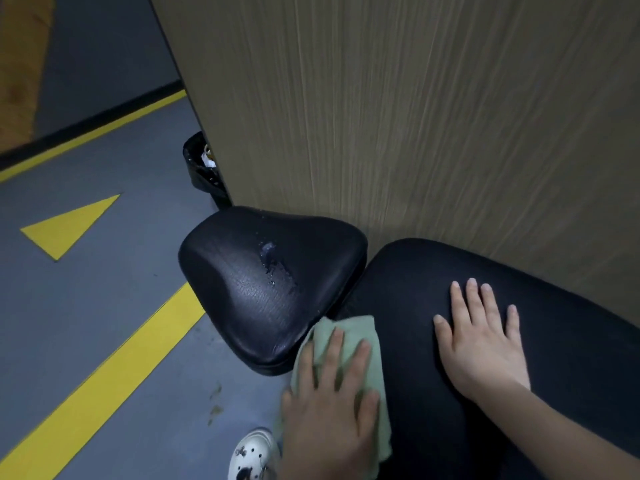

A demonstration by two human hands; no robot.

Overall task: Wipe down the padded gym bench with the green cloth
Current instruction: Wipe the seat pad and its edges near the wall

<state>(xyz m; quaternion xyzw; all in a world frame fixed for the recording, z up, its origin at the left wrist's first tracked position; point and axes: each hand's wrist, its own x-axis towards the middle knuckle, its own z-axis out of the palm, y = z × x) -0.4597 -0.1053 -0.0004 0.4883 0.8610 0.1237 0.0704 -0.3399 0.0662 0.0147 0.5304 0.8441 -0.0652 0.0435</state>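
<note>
Two hands on the black padded bench. Left hand (332,410) lies flat on the green cloth (349,341), fingers (334,355) straight and spread, pressing it onto the near left edge of the long pad (433,393), beside the gap to the seat pad (270,282). Right hand (481,344) rests palm-down on the long pad, fingers extended, holding nothing. Wet smear (273,261) on seat pad. Wood-grain panel (415,116) stands just behind.

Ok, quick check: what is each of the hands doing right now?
Left hand: open, fingers flat, pressing the green cloth onto the bench pad.
Right hand: open, resting flat on the bench pad, holding nothing.
</note>
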